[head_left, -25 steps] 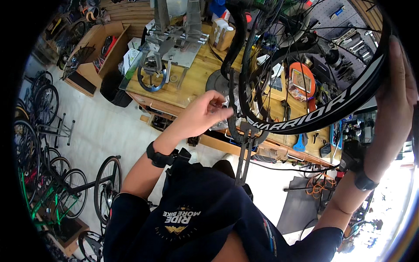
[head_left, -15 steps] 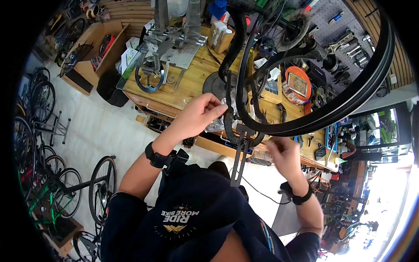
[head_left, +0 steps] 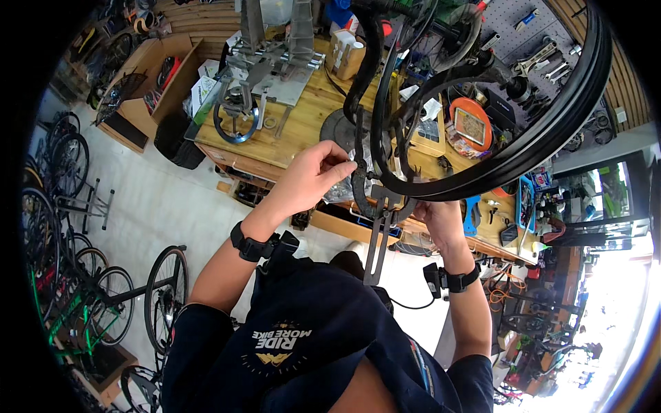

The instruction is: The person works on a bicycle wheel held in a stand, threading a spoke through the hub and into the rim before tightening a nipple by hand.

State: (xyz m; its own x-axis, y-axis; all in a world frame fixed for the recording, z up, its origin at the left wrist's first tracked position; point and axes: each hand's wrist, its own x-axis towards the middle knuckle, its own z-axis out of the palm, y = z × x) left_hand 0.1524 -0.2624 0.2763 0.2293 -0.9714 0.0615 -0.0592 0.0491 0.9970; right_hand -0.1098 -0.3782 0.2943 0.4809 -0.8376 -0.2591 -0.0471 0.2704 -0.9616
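Note:
A bicycle wheel with a black rim (head_left: 482,187) stands in a dark truing stand (head_left: 366,58) on the wooden workbench. Beneath the rim is the stand's curved caliper arm (head_left: 359,196), with a slotted metal gauge plate (head_left: 375,249) hanging toward me. My left hand (head_left: 313,177) is closed in a pinch, thumb and forefinger against the left side of the caliper; what lies between the tips is too small to make out. My right hand (head_left: 442,226) is just under the rim, right of the gauge plate, its fingertips partly hidden by the rim and caliper.
A metal fixture with a round ring (head_left: 236,122) sits on the bench's left part. An orange bowl (head_left: 471,124), a cardboard box (head_left: 346,54) and a blue tray (head_left: 526,204) are on the bench. Wrenches hang on the pegboard (head_left: 506,31). Bicycles (head_left: 113,296) stand at left.
My right hand has moved up and left, closer to the rim's underside. In the picture the wheel sits slightly further left and higher. My left hand keeps its pinch at the caliper.

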